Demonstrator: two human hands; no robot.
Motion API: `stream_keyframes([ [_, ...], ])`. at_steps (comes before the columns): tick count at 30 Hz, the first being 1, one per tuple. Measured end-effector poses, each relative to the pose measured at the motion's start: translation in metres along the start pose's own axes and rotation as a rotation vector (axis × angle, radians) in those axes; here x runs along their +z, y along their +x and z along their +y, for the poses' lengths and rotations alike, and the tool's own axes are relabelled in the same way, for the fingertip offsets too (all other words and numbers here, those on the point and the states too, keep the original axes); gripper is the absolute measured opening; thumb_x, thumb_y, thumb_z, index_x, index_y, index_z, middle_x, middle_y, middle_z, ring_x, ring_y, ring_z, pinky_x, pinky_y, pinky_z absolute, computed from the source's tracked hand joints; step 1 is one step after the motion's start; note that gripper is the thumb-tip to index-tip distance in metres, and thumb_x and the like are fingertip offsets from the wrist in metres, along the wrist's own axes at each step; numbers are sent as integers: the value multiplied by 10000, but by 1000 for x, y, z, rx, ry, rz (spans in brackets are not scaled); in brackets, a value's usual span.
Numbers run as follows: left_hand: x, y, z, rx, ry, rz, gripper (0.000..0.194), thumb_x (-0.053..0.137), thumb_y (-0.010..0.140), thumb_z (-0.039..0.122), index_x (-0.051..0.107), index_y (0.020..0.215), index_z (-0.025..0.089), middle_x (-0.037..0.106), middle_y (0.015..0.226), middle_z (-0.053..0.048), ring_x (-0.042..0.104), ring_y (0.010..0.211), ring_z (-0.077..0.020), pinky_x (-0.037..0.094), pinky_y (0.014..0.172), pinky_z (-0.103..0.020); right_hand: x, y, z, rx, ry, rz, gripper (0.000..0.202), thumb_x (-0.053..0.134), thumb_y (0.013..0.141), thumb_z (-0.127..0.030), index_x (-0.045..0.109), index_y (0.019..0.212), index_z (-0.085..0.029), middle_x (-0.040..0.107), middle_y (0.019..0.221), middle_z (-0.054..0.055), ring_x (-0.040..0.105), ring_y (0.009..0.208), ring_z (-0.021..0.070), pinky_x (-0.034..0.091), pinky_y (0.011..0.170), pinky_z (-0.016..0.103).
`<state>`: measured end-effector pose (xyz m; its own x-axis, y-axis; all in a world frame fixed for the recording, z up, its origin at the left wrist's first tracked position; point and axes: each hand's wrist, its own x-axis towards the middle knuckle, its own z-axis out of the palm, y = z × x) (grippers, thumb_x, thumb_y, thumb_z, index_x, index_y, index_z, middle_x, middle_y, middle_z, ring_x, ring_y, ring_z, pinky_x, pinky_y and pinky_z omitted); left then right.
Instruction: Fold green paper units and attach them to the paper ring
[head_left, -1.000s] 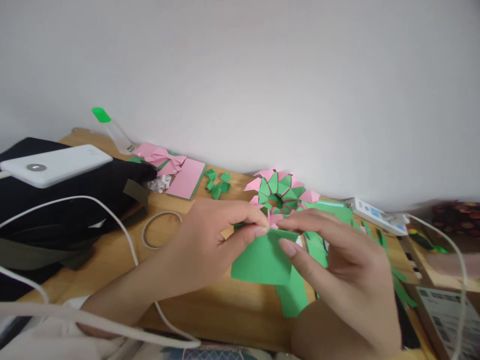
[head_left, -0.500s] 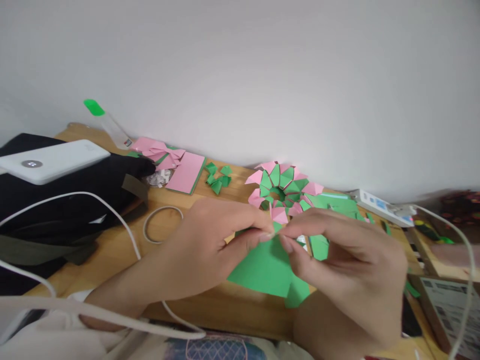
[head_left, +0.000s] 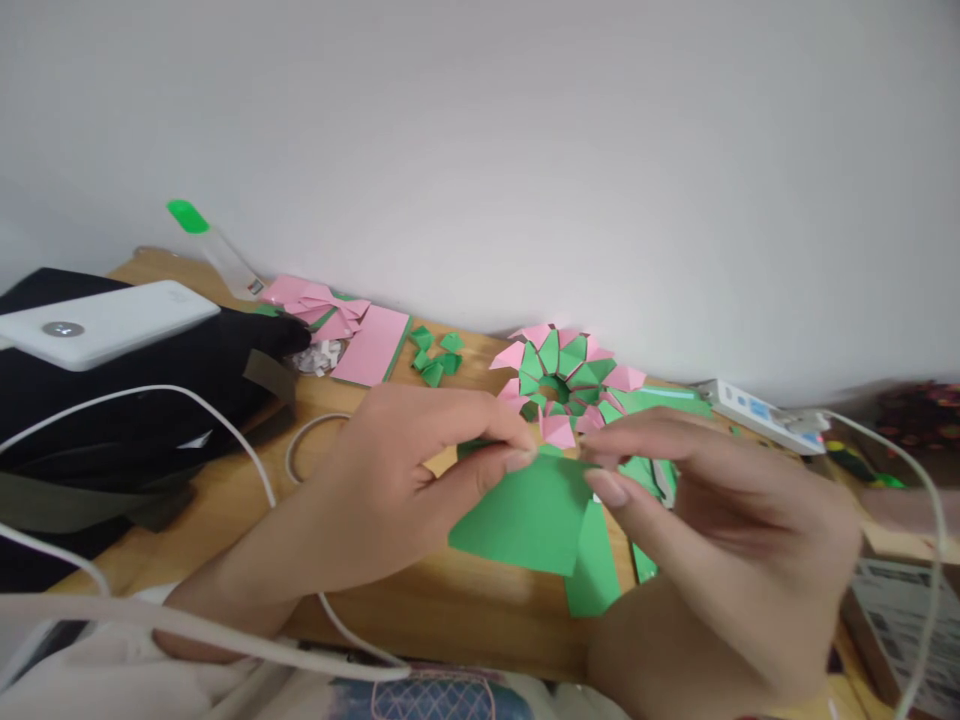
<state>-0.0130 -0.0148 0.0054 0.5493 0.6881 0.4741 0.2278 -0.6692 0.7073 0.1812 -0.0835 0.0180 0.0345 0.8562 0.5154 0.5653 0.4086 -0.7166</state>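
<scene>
A sheet of green paper (head_left: 525, 512) hangs from my left hand (head_left: 420, 490), which pinches its upper edge between thumb and fingers. At the sheet's upper right corner is my right hand (head_left: 720, 530), thumb and fingertips closed on that corner. Another green piece (head_left: 592, 570) lies on the table under the sheet. Just beyond my hands sits a ring of folded green and pink paper pieces (head_left: 574, 360).
On the wooden table (head_left: 450, 620) are a pink card (head_left: 373, 345), small green folded pieces (head_left: 433, 368), a tape ring (head_left: 296, 450) and a power strip (head_left: 765, 415). A white power bank (head_left: 112, 322) rests on black cloth at the left. White cables cross the front.
My right hand has moved right along the upper edge of the green sheet, away from my left hand. My left hand has shifted slightly left with the sheet.
</scene>
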Motion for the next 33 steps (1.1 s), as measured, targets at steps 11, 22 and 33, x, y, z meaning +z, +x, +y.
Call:
stream_keyframes([
  [11, 8, 0, 3, 25, -83, -36, 132, 597, 883, 122, 674, 845, 222, 738, 750, 51, 653, 641, -96, 498, 612, -184, 10, 1, -4, -43, -10, -23, 176, 688, 800, -83, 693, 781, -258, 696, 627, -34, 660, 616, 147, 528, 538, 281],
  [22, -3, 2, 3, -44, 11, 15, 131, 594, 866, 159, 678, 836, 255, 689, 642, 59, 579, 517, -103, 484, 562, -197, -2, 0, -3, 54, 24, 112, 169, 695, 790, -120, 700, 746, -283, 647, 562, -28, 583, 499, 150, 473, 458, 299],
  [33, -9, 0, -3, -9, 20, 69, 130, 609, 871, 144, 673, 810, 239, 705, 692, 73, 622, 583, -73, 468, 537, -140, -7, -8, 5, 76, 39, 186, 162, 731, 786, -123, 725, 788, -285, 695, 666, -23, 624, 582, 147, 516, 545, 300],
])
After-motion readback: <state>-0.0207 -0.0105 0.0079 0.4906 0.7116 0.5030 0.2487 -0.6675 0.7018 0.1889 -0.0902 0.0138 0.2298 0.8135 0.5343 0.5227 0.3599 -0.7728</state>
